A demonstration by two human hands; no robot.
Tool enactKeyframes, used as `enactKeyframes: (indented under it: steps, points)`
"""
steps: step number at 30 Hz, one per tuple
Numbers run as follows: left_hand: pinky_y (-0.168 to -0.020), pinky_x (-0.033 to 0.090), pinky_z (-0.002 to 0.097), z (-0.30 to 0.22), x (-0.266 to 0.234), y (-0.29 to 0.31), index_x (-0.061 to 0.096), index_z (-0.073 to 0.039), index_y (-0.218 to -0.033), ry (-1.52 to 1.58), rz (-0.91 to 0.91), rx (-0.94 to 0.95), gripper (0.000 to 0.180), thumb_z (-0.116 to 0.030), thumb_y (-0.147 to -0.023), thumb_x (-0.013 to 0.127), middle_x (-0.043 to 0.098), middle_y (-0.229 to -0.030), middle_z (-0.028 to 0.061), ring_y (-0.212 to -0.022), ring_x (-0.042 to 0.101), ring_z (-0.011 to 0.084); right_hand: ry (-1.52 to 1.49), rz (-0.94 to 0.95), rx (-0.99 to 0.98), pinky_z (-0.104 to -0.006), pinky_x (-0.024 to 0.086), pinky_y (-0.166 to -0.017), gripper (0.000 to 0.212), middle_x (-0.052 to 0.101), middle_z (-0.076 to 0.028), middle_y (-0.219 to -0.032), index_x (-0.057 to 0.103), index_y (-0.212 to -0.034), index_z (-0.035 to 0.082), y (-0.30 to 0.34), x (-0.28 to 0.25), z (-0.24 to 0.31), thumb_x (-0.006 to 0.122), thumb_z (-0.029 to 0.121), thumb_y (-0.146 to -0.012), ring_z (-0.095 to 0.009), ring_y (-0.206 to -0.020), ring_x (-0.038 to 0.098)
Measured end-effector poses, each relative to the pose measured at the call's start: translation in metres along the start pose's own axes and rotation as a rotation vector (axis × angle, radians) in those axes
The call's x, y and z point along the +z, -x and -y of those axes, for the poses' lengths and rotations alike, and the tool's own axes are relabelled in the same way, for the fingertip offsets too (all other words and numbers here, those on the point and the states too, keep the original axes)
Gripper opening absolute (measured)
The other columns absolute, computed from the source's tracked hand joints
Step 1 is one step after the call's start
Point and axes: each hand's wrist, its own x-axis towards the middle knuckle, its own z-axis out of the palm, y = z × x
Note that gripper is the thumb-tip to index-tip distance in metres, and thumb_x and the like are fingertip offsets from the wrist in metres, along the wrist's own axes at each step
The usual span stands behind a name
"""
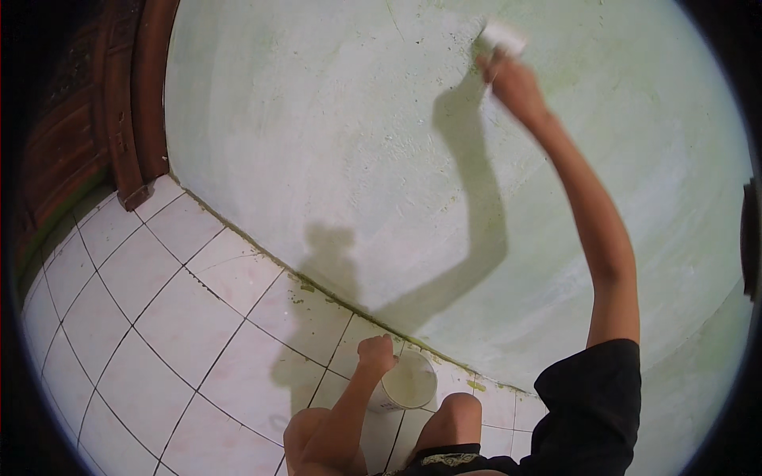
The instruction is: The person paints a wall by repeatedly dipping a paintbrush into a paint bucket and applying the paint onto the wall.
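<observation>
High on the wall, my right hand (pixel 514 82) is closed round the handle of a paintbrush (pixel 503 37). Its broad whitish head lies against the pale green wall (pixel 381 119), slightly blurred by motion. Down on the floor by my knees stands a white paint bucket (pixel 390 401), with pale paint inside. My left hand (pixel 377 354) is closed at the left side of its rim and grips it; the fingertips are hidden. Whitish streaks cover parts of the green wall, and small rough flecks show near its middle.
White floor tiles (pixel 182 333) with dark joints meet the wall along a greenish, stained edge. A carved brown wooden door frame (pixel 147 95) stands at the left. My bent knees (pixel 460 416) are close to the bucket. A dark object (pixel 749 238) juts in at the right edge.
</observation>
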Motion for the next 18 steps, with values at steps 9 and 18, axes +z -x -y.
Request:
enactKeyframes:
  steps: [9, 18]
  points:
    - [-0.065, 0.05, 0.0351, 0.002, 0.002, 0.006, 0.055, -0.006, -0.09, -0.009, 0.024, -0.009, 0.041, -0.037, -0.066, 0.068, 0.063, -0.083, 0.011, -0.08, 0.062, 0.0244, -0.667, 0.244, 0.147, -0.0281, 0.045, -0.061, 0.008, 0.062, -0.009, -0.081, 0.058, -0.073, -0.002, -0.046, -0.04, -0.012, 0.056, -0.001, -0.066, -0.019, -0.064, 0.056]
    - [-0.066, 0.049, 0.0359, 0.007, -0.002, 0.001, 0.055, -0.006, -0.088, 0.044, -0.029, -0.009, 0.04, -0.037, -0.065, 0.069, 0.062, -0.08, 0.0102, -0.078, 0.062, 0.0249, -0.168, 0.105, 0.532, -0.0328, 0.046, -0.053, 0.013, 0.063, -0.012, -0.071, 0.061, -0.085, 0.0, -0.09, -0.023, -0.055, 0.05, 0.006, -0.081, -0.022, -0.06, 0.06]
